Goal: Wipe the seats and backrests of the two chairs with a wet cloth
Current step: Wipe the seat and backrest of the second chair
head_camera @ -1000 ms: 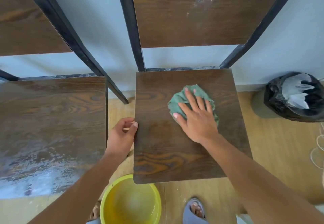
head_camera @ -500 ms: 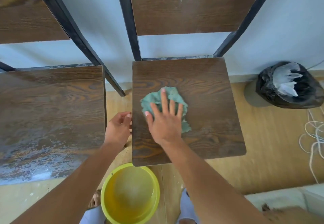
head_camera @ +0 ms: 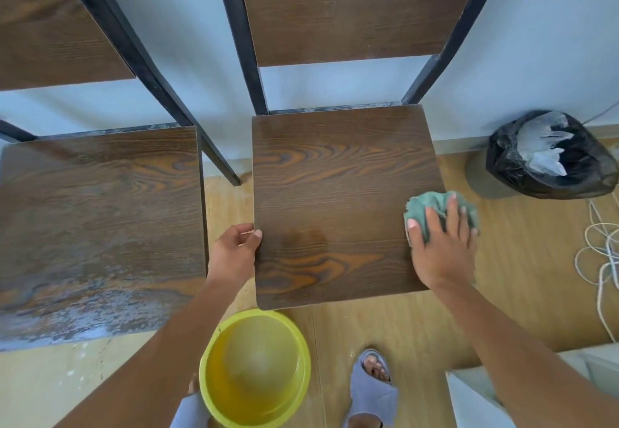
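Observation:
Two dark wood chairs with black metal frames stand side by side against the wall. The right chair's seat (head_camera: 338, 193) is in the middle of the view, and its backrest (head_camera: 338, 15) carries white specks near the top. My right hand (head_camera: 442, 246) presses a green cloth (head_camera: 432, 206) flat at that seat's right edge, partly over the side. The seat's left edge is gripped by my left hand (head_camera: 234, 253). The left chair's seat (head_camera: 100, 220) has a pale, patchy film along its front. Its backrest (head_camera: 50, 22) is at the upper left.
A yellow basin (head_camera: 217, 360) holding water sits on the wooden floor in front of the chairs, between my slippered feet (head_camera: 371, 390). A bin lined with a black bag (head_camera: 582, 163) stands by the wall at the right. White cord (head_camera: 599, 260) lies beside it.
My right hand has swept the cloth from the middle-left of the right seat across to its right edge. My left hand still holds the seat's left edge.

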